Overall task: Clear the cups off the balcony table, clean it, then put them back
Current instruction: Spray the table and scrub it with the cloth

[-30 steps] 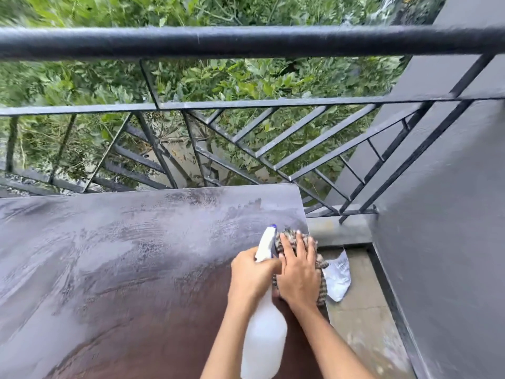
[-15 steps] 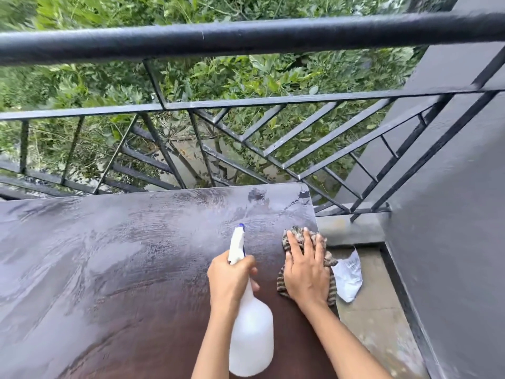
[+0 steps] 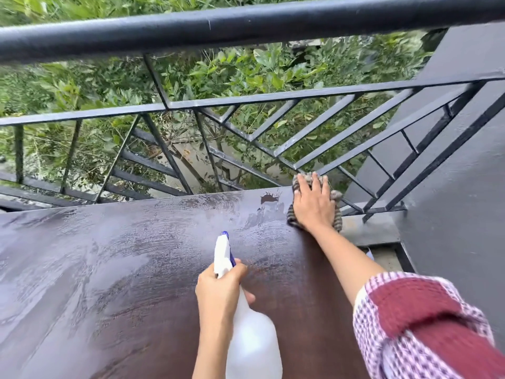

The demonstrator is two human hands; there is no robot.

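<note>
A: Right hand [image 3: 314,206] is up at the far right corner of the table [image 3: 109,269], right of centre in the frame. Palm flat, fingers straight and spread, pressing down on a striped cloth [image 3: 338,218].

B: And the cloth peeks out above the fingertips and on both sides of that hand. Its right part seems to reach past the table's edge, though I can't say for certain.

A: Left hand [image 3: 218,291] sits low in the middle of the frame, fingers curled tight round the neck of a white spray bottle [image 3: 251,337]. The blue-tipped nozzle is aimed toward the top of the frame.

B: The bottle is tilted, its body running off the bottom edge. I cannot tell whether it touches the tabletop.

A: The table itself is a dark brown top filling the lower left and centre. There are pale, streaky wet smears over the left half and along the far edge, and deeper brown near the hands.

B: One small dark patch shows just left of the cloth.

A: Behind it all, a black railing [image 3: 218,26] with slanted bars crosses the upper frame, with green leaves [image 3: 246,69] showing through.

B: A grey wall [image 3: 451,242] stands on the right, with a grey ledge [image 3: 369,228] below the cloth. A red and checked sleeve [image 3: 423,324] is rolled up in the lower right corner.
</note>
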